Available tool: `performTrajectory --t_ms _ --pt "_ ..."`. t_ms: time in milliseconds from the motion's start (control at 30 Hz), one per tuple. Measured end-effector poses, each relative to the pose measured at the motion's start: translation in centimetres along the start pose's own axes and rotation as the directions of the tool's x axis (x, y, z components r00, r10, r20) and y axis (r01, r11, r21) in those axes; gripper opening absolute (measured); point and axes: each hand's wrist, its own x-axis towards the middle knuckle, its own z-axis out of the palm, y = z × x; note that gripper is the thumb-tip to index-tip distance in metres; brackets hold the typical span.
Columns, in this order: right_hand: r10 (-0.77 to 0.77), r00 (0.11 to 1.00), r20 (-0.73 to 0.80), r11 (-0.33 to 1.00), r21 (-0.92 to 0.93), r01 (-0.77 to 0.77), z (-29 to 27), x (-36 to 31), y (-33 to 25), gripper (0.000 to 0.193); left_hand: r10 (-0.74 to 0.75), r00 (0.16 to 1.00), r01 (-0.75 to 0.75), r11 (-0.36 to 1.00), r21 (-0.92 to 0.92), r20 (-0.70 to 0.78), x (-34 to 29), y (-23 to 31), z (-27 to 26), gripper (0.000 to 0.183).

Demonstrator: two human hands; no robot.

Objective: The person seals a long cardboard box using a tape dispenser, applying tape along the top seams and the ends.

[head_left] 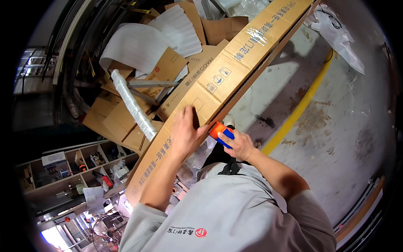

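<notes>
Left hand [184, 133] presses flat, fingers spread, on the long brown cardboard box [222, 80]; right hand [239, 145] grips what looks like an orange-and-blue tape dispenser [220, 132] against its edge

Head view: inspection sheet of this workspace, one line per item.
Surface: concrete floor with stains and a yellow painted line.
Job's things: long flat cardboard box held tilted; orange and blue tape dispenser at its edge.
Clutter: loose cardboard sheets, white foam sheets, wrapped white roll, plastic bag.
Grippers: left hand pressed flat on the box; right hand gripping the dispenser.
Cables: nothing seen clearly.
Surroundings: compartment shelf with small parts; fan at lower left.
</notes>
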Motion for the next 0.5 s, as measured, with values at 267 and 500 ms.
performTrajectory --t_ms 267,500 --pt "0.102 0.990 0.099 0.995 0.002 -0.103 1.7 -2.2 2.8 0.073 0.042 0.986 -0.027 0.995 -0.097 0.160 1.5 -1.5 1.7 0.082" --pt "0.192 0.961 0.201 0.981 -0.067 -0.182 4.2 -2.6 3.3 0.063 0.150 0.945 -0.099 0.978 -0.182 0.290 0.3 -3.8 -0.7 0.072"
